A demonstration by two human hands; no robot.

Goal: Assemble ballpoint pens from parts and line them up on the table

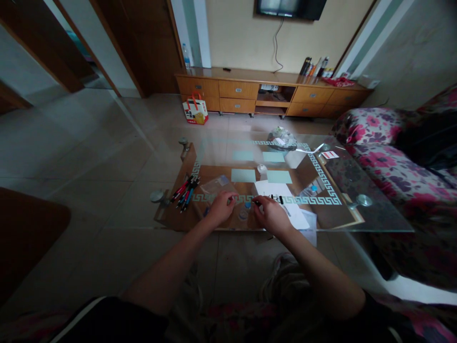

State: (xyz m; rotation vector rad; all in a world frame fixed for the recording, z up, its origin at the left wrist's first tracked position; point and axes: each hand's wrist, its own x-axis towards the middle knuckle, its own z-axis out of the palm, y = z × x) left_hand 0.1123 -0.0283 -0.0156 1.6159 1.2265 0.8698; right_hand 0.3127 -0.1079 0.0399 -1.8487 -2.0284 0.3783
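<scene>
A person sits at a glass coffee table (374, 216) with both hands out over its near edge. The right hand (272, 215) lies on the glass just left of a white sheet of paper (282, 200), and its fingertips pinch the end of a small dark pen (257, 202), which juts out to the left from between thumb and forefinger. The left hand (220, 207) rests to the left of that paper, fingers curled in, the tips closed on something small and dark near the table's patterned border; what that thing is I cannot tell from here. Between the 2 hands, on the glass, sit a small blue cap (247, 205) and a small round clear piece (243, 214), both just beside the fingers but not touched.

Left of the paper, past the left hand, a bundle of red, black and blue pens (184, 191) lies slanted at the table's left end. A clear plastic bag (215, 185) lies between the bundle and the paper. At the far side of the table from the paper is a crumpled plastic wrapper (282, 139), and to the far right a white card with a red mark (330, 155); its print is too small to read. A red and white shopping bag (195, 110) stands on the floor beyond the table; its lettering is unreadable too.
</scene>
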